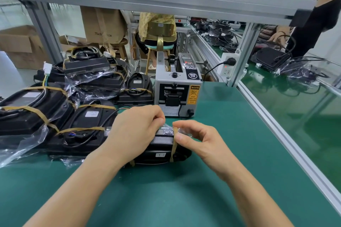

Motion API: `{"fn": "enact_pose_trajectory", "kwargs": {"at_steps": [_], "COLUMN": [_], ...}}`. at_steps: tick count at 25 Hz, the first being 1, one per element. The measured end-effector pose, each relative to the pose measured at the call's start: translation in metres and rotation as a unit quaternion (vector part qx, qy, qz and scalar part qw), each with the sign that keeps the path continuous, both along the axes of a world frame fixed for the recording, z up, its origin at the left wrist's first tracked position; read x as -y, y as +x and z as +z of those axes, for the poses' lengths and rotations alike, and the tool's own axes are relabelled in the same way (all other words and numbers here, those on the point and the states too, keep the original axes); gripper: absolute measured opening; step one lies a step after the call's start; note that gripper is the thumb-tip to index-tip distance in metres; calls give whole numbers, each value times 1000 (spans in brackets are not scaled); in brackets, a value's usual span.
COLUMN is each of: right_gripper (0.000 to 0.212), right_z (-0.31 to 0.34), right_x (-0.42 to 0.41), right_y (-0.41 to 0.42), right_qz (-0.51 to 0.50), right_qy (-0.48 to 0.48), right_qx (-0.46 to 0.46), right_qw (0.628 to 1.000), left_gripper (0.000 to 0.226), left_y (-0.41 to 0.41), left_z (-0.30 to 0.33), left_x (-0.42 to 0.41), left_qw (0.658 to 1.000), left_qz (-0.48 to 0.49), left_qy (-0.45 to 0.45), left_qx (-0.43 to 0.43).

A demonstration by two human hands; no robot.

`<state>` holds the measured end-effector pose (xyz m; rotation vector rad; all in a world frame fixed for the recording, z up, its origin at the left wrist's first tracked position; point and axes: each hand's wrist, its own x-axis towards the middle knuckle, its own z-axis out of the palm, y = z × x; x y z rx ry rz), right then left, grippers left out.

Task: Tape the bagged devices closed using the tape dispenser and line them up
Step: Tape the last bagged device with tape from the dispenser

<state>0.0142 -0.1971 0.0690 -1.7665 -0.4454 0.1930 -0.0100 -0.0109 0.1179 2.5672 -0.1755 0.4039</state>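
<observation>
A black bagged device lies on the green mat in front of me. A strip of brown tape runs over its right end. My left hand lies across the device and pinches the clear bag fold on top. My right hand pinches the tape and bag at the right end with thumb and forefinger. The grey tape dispenser stands just behind the device, its slot facing me. Several taped bagged devices lie in a row to the left.
More bagged devices are piled at the back left. An aluminium frame rail bounds the mat on the right, with a power socket on its post. People sit and stand beyond the bench, and cardboard boxes stand far left.
</observation>
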Motion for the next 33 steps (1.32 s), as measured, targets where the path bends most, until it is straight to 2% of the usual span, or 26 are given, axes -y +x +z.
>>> {"fn": "enact_pose_trajectory", "kwargs": {"at_steps": [4, 7, 13, 18, 25, 29, 33], "right_gripper": [16, 1, 6, 10, 22, 19, 21], "right_z": [9, 18, 30, 32, 33, 33, 31], "right_x": [-13, -22, -28, -30, -35, -39, -36], "right_y": [1, 3, -2, -4, -4, 1, 7], "right_qz": [0, -28, -69, -84, -87, -85, -55], "right_qy": [0, -8, -89, -105, -164, -165, -117], "right_qx": [3, -1, 31, 19, 71, 66, 6], "right_qw": [1000, 1000, 993, 991, 980, 980, 992], "left_gripper": [13, 11, 8, 9, 1, 37, 47], "left_y": [6, 2, 1, 3, -11, -26, -31], "left_z": [-2, -8, -12, -13, -10, -15, -23], "left_x": [1, -1, -6, -5, -2, -6, -8], "left_qw": [1000, 1000, 998, 999, 997, 998, 994], "left_qz": [11, 9, -12, 1, 1, -29, -46], "left_qy": [3, -14, -38, -35, -21, 29, 54], "left_qx": [-9, 22, 38, 38, 74, 51, 78]}}
